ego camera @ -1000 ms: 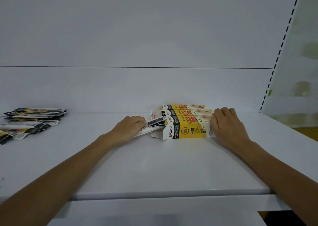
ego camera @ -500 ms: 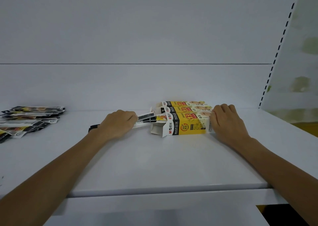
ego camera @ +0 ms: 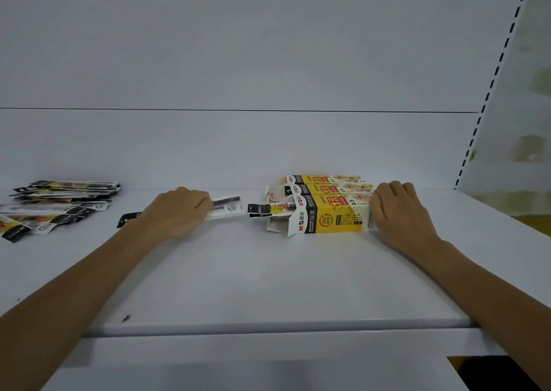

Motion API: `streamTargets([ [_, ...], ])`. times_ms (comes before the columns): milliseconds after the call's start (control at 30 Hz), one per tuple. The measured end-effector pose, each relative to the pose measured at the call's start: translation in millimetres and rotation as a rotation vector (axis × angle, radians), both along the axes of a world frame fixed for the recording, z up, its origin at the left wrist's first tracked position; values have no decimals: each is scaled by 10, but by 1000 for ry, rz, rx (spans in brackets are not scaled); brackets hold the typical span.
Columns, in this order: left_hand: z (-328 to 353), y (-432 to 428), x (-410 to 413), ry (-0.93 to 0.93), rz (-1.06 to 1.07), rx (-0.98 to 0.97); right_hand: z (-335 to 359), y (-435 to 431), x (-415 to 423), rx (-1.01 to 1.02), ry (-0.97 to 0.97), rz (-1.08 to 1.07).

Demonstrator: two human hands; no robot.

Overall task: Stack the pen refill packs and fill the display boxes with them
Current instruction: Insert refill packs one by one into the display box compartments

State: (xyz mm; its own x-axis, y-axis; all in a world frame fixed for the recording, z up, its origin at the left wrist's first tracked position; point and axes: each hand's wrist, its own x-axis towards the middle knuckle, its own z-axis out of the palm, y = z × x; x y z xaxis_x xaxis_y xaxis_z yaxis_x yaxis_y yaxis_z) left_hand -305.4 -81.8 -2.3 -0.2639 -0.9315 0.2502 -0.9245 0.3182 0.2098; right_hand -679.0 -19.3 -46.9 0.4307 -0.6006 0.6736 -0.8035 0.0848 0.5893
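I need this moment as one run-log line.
left hand: grips refill packs, outside box | right hand: holds display box end | spare packs: far left

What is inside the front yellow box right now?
Black-topped pack ends poke out of the open left end of the front yellow box. Its cardboard walls hide how many lie inside and how full it is.

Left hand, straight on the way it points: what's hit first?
Left hand grips clear-and-black refill packs pointing right; first contact looks like the black-headed packs sticking out of the front yellow cardboard display box. Depth unclear.
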Motion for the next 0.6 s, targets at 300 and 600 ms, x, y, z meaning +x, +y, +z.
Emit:
streamTargets([
  [300, 92, 140, -316, 86, -162, -26, 10, 14, 32, 1, -20, 5],
  [600, 64, 133, -666, -71, -156, -72, -7, 13, 19, 8, -29, -4],
])
